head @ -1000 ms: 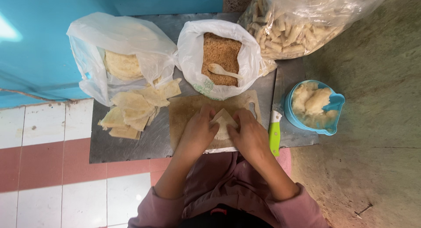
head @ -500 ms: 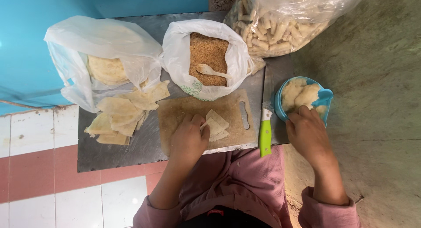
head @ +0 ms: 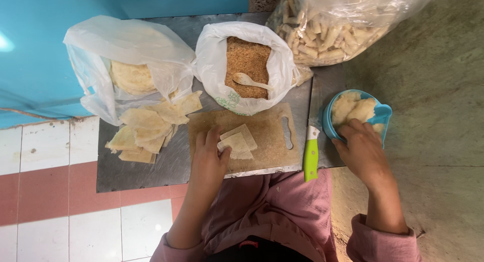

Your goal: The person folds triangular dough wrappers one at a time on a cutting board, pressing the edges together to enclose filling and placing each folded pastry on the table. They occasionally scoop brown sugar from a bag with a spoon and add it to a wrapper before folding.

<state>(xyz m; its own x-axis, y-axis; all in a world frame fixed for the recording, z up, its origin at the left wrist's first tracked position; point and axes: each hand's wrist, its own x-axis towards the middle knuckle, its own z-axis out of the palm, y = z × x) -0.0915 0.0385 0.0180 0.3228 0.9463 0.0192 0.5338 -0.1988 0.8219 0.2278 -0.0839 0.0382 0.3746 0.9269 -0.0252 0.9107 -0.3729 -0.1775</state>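
Observation:
My left hand (head: 209, 158) rests flat on a wooden cutting board (head: 267, 136), its fingers against a small stack of cut pastry sheets (head: 238, 141). My right hand (head: 359, 150) reaches into a blue bowl (head: 383, 113) holding pale dough-like lumps (head: 353, 108); its fingertips touch the contents, and whether they grip anything is hidden. A knife with a green handle (head: 311, 158) lies between the board and the bowl.
A metal tray (head: 151, 171) carries the board, loose pastry triangles (head: 146, 126), a white bag of round flatbreads (head: 131, 75) and a white bag of brown crumbs with a spoon (head: 247, 68). A clear bag of rolled pieces (head: 333, 25) sits behind.
My right hand left the pastry on the board and moved right to the blue bowl. My left hand stayed on the board beside the sheets.

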